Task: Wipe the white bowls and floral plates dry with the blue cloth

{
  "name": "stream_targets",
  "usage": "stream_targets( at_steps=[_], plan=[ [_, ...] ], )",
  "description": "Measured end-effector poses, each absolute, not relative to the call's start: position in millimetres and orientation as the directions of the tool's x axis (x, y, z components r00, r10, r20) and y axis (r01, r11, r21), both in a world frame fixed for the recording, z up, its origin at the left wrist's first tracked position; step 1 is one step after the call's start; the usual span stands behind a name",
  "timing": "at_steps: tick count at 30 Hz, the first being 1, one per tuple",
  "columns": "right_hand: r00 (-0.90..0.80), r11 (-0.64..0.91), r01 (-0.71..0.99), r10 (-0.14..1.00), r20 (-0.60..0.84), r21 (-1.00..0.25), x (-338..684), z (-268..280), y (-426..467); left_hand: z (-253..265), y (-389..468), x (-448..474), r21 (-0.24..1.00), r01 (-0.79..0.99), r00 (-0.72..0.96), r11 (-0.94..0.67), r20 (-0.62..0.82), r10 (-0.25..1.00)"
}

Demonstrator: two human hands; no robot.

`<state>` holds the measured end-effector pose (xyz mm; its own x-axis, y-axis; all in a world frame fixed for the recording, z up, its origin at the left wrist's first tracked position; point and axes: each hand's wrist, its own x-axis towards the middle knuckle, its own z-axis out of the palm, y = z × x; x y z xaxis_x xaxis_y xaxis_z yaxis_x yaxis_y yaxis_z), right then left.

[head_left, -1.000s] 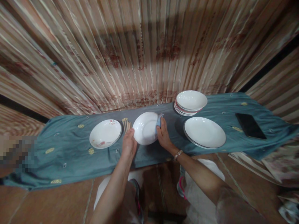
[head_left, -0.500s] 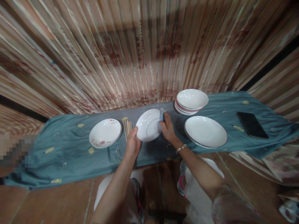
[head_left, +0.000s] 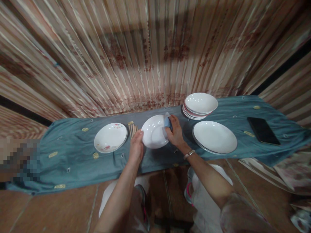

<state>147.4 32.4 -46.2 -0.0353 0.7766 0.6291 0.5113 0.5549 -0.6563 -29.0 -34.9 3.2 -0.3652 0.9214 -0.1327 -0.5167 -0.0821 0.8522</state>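
White plate (head_left: 154, 132) was at the middle of the table, between the two hands, face up and somewhat tilted; whether its underside touched the teal tablecloth (head_left: 75, 155) could not be told. Left hand (head_left: 136, 145) was clamped on the plate's near-left rim, thumb over the upper face, the fingers beneath hidden. Right hand (head_left: 175, 132) had a blue cloth (head_left: 167, 122) gathered between thumb and fingers, pressed to the plate's right rim; how far the cloth wrapped under the edge was not visible. Plate judged to be glazed ceramic: stiff, of modest weight, smooth enough to slide under a dry thumb, slicker if damp, and liable to chip at the edge if knocked. Best hold seemed to be the rim, thumb above and fingers spread below, opposite the side being rubbed, so that the push met some support. Cloth looked soft, thin and light, likely to bunch; best pinched in a fold over the lip. Wooden sticks (head_left: 133, 129) lay just beyond the left hand, a floral plate (head_left: 110, 137) to their left. To the right stood stacked bowls (head_left: 201, 103), with large white plates (head_left: 215, 137) nearer the wearer and a dark flat slab (head_left: 263, 130) farther along.
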Motion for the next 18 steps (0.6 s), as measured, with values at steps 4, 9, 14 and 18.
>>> stream_targets(
  at_steps=[4, 9, 14, 18],
  plan=[
    [-0.082, 0.57, 0.527, 0.772, 0.63, -0.631, 146, -42, 30, 1, -32, -35, 0.86, -0.503, -0.395, -0.089, -0.137, 0.909],
    [-0.141, 0.612, 0.535, 0.745, 0.652, -0.583, 145, -36, 25, -3, -29, -40, 0.857, -0.509, -0.379, -0.082, -0.137, 0.915],
    [-0.223, 0.645, 0.559, 0.722, 0.655, -0.521, 145, -29, 18, -5, -31, -41, 0.87, -0.49, -0.34, -0.059, -0.128, 0.932],
    [-0.259, 0.655, 0.607, 0.698, 0.668, -0.449, 142, -25, 13, -5, -33, -40, 0.877, -0.48, -0.32, -0.035, -0.137, 0.938]
  ],
)
